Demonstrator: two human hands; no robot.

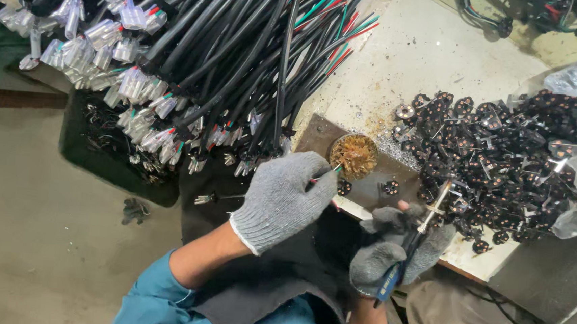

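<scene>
The right hand (401, 248), at five o'clock, is closed around a soldering iron (413, 237). At its ten o'clock, the left hand (285, 197) pinches thin wire ends (324, 175) at the flux tin (354, 156); dip only the tips. Black plug inserts (505, 163) lie heaped at two o'clock.

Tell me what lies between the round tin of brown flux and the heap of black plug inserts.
In the head view, one loose black insert on the dark metal plate, between tin and heap.
</scene>
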